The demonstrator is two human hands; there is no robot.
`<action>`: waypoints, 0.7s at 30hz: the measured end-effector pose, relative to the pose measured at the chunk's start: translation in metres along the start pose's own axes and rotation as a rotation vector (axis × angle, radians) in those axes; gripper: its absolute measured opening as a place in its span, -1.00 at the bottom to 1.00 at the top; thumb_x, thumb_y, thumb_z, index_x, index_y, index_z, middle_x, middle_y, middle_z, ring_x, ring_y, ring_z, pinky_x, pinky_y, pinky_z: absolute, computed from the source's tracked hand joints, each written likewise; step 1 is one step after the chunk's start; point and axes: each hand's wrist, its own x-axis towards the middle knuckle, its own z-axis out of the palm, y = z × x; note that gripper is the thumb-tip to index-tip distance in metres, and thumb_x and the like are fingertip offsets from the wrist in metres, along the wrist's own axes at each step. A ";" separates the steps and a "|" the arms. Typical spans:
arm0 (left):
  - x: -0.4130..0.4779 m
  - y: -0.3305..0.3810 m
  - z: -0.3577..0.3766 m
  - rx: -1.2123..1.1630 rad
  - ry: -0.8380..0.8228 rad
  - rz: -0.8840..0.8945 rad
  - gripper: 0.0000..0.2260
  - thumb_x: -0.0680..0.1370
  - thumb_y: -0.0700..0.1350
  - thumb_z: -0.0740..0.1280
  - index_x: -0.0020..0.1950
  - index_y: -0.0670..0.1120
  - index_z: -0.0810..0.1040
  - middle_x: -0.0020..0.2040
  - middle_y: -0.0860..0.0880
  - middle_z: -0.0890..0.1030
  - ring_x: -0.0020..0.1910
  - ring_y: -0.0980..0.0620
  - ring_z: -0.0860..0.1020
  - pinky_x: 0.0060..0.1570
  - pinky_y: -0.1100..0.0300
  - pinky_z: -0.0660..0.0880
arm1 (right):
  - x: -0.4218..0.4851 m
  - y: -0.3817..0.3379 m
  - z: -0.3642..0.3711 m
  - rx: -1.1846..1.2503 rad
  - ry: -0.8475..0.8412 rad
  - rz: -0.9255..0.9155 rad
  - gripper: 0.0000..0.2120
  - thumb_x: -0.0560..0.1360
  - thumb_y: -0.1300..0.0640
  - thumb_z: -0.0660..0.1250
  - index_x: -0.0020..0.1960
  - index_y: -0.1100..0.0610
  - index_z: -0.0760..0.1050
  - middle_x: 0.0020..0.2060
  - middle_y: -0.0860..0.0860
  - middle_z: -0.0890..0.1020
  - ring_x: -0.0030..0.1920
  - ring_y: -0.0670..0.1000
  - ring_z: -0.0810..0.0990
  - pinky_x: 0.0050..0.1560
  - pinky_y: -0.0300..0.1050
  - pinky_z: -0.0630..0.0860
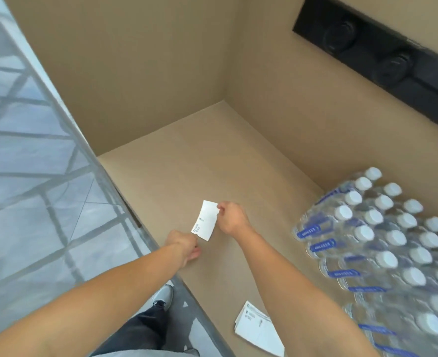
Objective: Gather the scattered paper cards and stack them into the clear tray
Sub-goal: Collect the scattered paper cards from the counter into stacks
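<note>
So, at the bottom of the frame a loose pile of cards (257, 329) lies on the tan table (212, 171). Mid-frame, both hands pinch one white card (205, 219): left hand (184, 244) its lower corner, right hand (229, 217) its upper edge. Water bottles (382, 243) sit right.

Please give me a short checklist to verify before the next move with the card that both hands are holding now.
1. Card is held by both hands: ok. The right hand pinches its upper corner and the left hand its lower corner.
2. Card is flat, not bent: ok, as far as visible.
3. Remaining cards found: ok. A small pile of cards lies on the brown surface near the bottom edge.
4. Clear tray located: not ok, no tray is in view.
5. Pack of water bottles is clear of the hands: ok, it stands apart to the right.
</note>
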 end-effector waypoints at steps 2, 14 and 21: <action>0.007 0.000 0.003 -0.055 0.013 -0.024 -0.79 0.52 -0.30 0.32 0.14 -0.31 0.55 0.00 -0.25 0.65 -0.22 -0.16 0.66 -0.18 0.03 0.68 | 0.015 -0.005 -0.003 -0.074 -0.044 -0.033 -0.62 0.50 0.30 0.15 0.28 0.23 0.50 0.22 0.20 0.58 0.28 0.20 0.51 0.26 -0.07 0.46; 0.028 0.005 0.008 -0.182 0.064 -0.079 -0.93 0.50 -0.30 0.38 -0.18 -0.25 0.53 -0.22 -0.19 0.64 -0.26 -0.10 0.64 -0.14 0.05 0.64 | 0.042 -0.001 0.016 -0.207 -0.130 -0.023 -0.61 0.53 0.28 0.11 0.35 0.16 0.39 0.33 0.12 0.33 0.35 0.19 0.27 0.31 -0.02 0.35; 0.024 0.009 0.004 -0.138 0.043 -0.039 -0.87 0.50 -0.35 0.39 -0.01 -0.20 0.52 -0.06 -0.17 0.60 -0.06 -0.11 0.59 0.02 -0.01 0.62 | 0.027 0.022 0.003 -0.021 -0.001 0.122 -0.60 0.49 0.25 0.25 -0.43 0.03 0.17 -0.18 0.05 0.36 -0.16 0.09 0.35 -0.21 -0.19 0.31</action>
